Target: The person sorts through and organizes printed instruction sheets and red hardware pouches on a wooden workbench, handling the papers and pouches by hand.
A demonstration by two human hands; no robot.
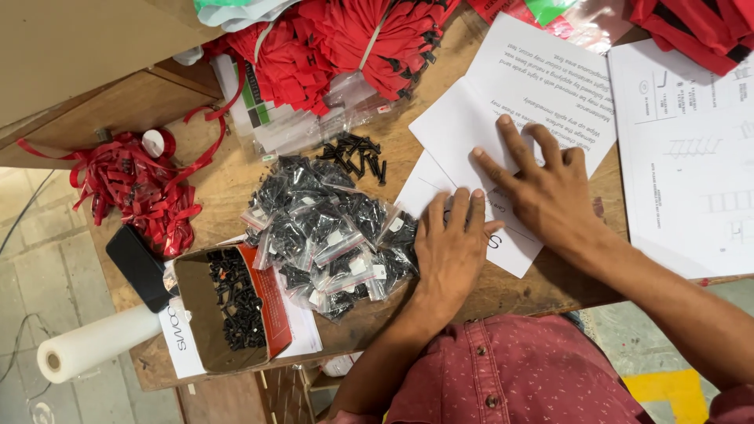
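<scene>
White printed paper sheets [503,118], flat and matte, lie overlapped on a worn wooden table [228,184]. Both hands rest on them, palms down. The left hand [449,250] lies flat with fingers together, pressing the lower sheet's near edge; nothing is grasped. The right hand [550,188] spreads its fingers [514,141] across the upper sheet, likewise released, only pressing.

Just left of the left hand, touching its side: a heap of small clear zip bags [330,235], glossy and crinkled, each filled with black screws. Beyond the heap, a loose scatter of black screws [353,155] sits bare on the wood.

Near the table's front edge, an open cardboard box [236,306], brown inside with a red outer flap, holds more loose black screws. It sits on a white printed sheet.

A black phone [140,265], smooth and rectangular, lies beside the box. A white roll [98,341] of sheet material pokes out below the table edge.

Red ribbon [133,184], tangled and shiny, is piled at the far left. Bundles of red fabric straps [345,39] are heaped at the table's far side, partly over clear plastic packets.

A larger white sheet with line drawings [683,149] lies to the right, apart from the hands.
</scene>
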